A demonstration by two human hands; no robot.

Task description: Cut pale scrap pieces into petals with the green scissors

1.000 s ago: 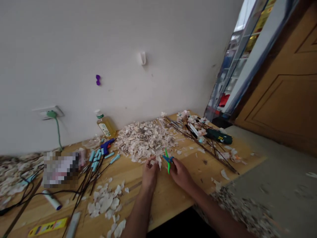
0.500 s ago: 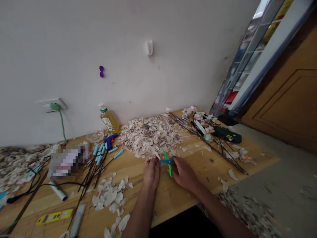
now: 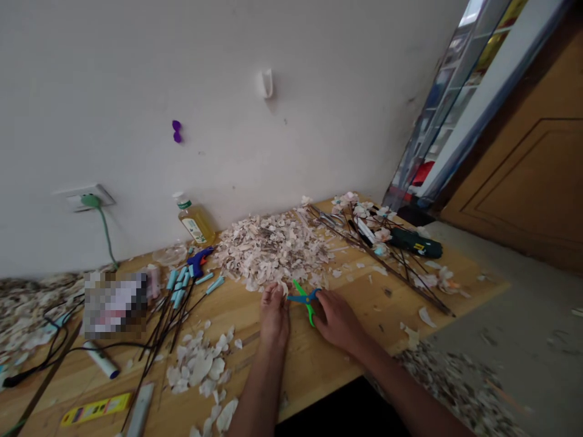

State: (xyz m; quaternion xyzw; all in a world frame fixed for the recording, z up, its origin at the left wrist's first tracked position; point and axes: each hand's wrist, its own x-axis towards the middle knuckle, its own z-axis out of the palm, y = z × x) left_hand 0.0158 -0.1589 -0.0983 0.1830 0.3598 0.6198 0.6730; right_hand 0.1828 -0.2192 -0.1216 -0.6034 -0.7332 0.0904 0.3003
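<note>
My right hand [image 3: 334,318] grips small green-and-blue scissors [image 3: 304,298], their blades pointing left toward my left hand [image 3: 274,312]. The left hand pinches a pale shell piece [image 3: 283,286] at the blades. Both hands rest on the wooden table [image 3: 319,358], right at the near edge of a big heap of shell fragments [image 3: 271,246].
A smaller pile of shell pieces [image 3: 200,364] lies left of my arm. Dark stems with teal tips [image 3: 175,297], a blue glue gun [image 3: 199,260], an oil bottle [image 3: 194,221] and cables sit at left. Branches with shell flowers [image 3: 382,243] and a dark green tool [image 3: 416,244] lie at right.
The scissors have tilted flatter and their blades have spread toward the shell piece. Both hands stay together at the heap's edge; the view shifted slightly.
</note>
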